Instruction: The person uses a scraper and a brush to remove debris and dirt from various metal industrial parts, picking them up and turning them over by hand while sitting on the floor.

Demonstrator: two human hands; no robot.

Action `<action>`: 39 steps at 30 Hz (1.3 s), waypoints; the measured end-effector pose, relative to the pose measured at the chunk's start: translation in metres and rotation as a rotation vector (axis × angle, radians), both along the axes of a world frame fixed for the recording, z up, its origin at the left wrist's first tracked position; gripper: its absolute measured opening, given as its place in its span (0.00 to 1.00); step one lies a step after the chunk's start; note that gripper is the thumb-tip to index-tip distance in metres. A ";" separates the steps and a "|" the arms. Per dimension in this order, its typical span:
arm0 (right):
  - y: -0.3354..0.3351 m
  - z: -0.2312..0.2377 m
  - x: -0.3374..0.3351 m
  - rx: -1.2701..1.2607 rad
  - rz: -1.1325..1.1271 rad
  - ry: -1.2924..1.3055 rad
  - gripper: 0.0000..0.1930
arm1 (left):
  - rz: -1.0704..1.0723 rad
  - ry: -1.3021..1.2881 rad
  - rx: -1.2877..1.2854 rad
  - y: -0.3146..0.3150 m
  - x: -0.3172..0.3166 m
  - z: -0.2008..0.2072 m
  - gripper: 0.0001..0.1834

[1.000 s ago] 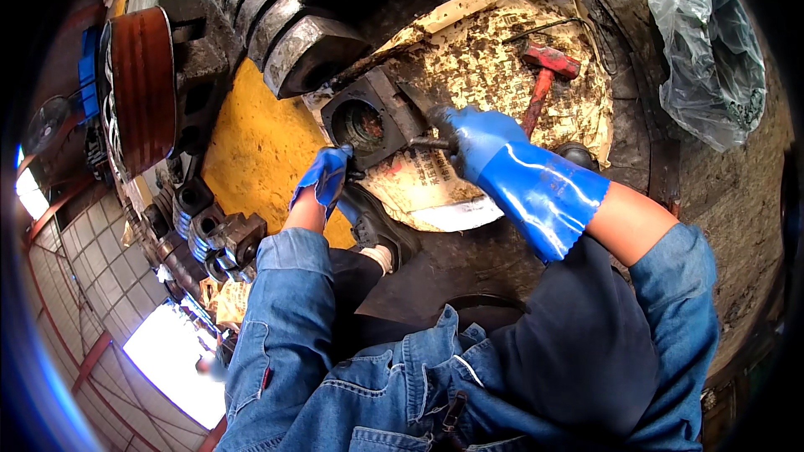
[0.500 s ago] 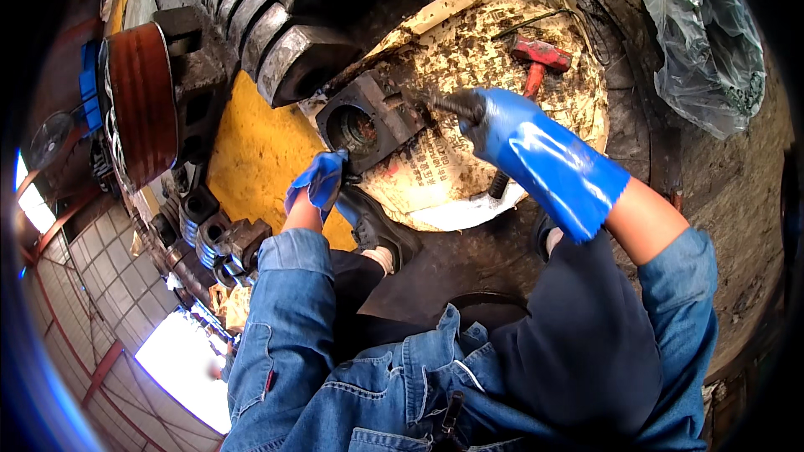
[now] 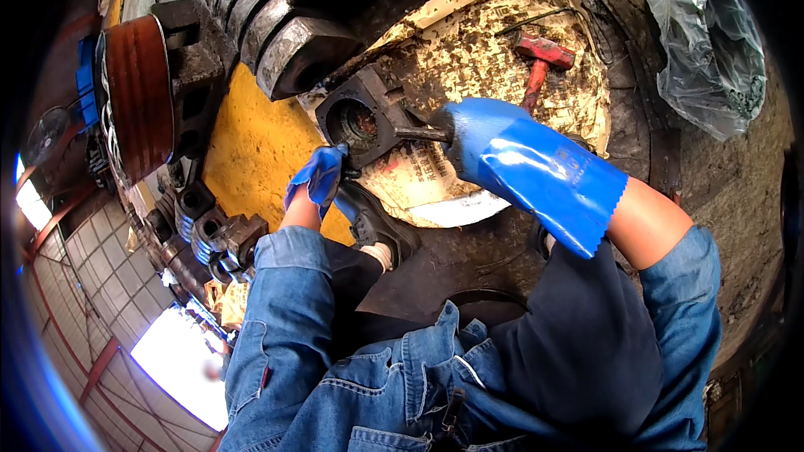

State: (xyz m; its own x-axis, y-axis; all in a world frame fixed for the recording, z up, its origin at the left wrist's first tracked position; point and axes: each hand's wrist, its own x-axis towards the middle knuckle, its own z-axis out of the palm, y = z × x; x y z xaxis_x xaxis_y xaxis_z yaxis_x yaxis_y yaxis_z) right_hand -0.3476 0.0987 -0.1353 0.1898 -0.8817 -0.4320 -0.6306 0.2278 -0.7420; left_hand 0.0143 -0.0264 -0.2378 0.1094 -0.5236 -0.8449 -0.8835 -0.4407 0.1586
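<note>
A dark, greasy metal block [image 3: 387, 109] with a round bore [image 3: 352, 124] in its face sits on a stained paper sack. My left hand [image 3: 318, 176], in a blue rubber glove, is closed at the block's lower corner, its fingertips against the metal. My right hand [image 3: 490, 142], gloved the same way, is wrapped round a dark metal rod [image 3: 425, 134]. The rod points left, and its tip reaches the block's right side beside the bore. Most of the rod is hidden inside the glove.
A red-headed hammer [image 3: 546, 52] lies on the sack [image 3: 469, 42] beyond my right hand. Heavy metal blocks [image 3: 301, 50] stand in a row at the far left, by a yellow plate [image 3: 251, 151]. A clear plastic bag [image 3: 703, 50] lies far right. My shoe [image 3: 381, 226] is close to the block.
My right hand has turned and moved slightly left and down, bringing the rod's tip to the block's right side. My left hand has stayed at the block's corner.
</note>
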 end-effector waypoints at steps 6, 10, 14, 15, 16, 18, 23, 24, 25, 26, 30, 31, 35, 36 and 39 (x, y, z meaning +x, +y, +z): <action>-0.004 0.020 0.023 0.149 0.155 0.012 0.12 | 0.010 0.014 0.003 0.002 0.007 -0.004 0.27; 0.022 -0.019 0.053 0.152 0.060 0.149 0.14 | 0.015 -0.034 -0.016 0.003 -0.034 0.016 0.26; 0.036 -0.017 0.068 -0.029 -0.096 0.261 0.09 | 0.057 -0.037 -0.031 0.002 0.007 -0.008 0.26; 0.036 -0.014 0.068 -0.140 -0.179 0.290 0.05 | 0.049 -0.026 -0.028 0.001 0.007 -0.010 0.26; 0.037 -0.014 0.057 -0.153 -0.145 0.151 0.07 | 0.041 -0.026 -0.024 0.001 0.008 -0.011 0.26; 0.038 -0.012 0.049 -0.168 -0.188 0.062 0.09 | 0.012 -0.033 -0.018 0.001 0.004 -0.008 0.26; 0.042 -0.013 0.028 -0.206 -0.241 -0.028 0.12 | -0.052 -0.095 -0.020 0.003 -0.028 0.021 0.26; 0.039 -0.016 0.027 -0.095 -0.221 -0.015 0.15 | -0.065 -0.112 -0.025 0.003 -0.031 0.028 0.26; 0.038 -0.017 0.025 -0.088 -0.233 -0.036 0.16 | -0.077 -0.131 -0.028 0.004 -0.033 0.033 0.26; 0.037 -0.017 0.022 -0.082 -0.246 -0.057 0.16 | -0.099 -0.161 -0.031 0.006 -0.035 0.040 0.26; 0.024 -0.033 0.009 -0.336 -0.492 -0.451 0.19 | -0.276 -0.316 -0.044 0.010 -0.086 0.084 0.26; 0.013 -0.035 -0.001 -0.280 -0.587 -0.873 0.19 | -0.293 -0.322 -0.048 0.011 -0.090 0.089 0.26; -0.008 -0.006 -0.061 -0.387 -0.632 -0.383 0.17 | -0.379 -0.249 -0.073 0.010 -0.078 0.079 0.25; -0.003 -0.011 -0.072 -0.471 -0.674 -0.478 0.18 | -0.651 -0.263 -0.139 0.010 -0.081 0.079 0.19; 0.033 -0.017 -0.116 -0.502 -0.882 -0.686 0.19 | -1.040 -0.018 -0.301 0.001 -0.037 0.049 0.15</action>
State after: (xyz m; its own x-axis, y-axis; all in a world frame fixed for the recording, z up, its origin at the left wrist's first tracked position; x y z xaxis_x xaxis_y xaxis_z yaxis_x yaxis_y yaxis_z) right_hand -0.4639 0.1316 -0.1518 -0.5018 -0.8634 -0.0528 0.1512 -0.0274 -0.9881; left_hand -0.0228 -0.0257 -0.1887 -0.4969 -0.5526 -0.6692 -0.8051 0.5813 0.1178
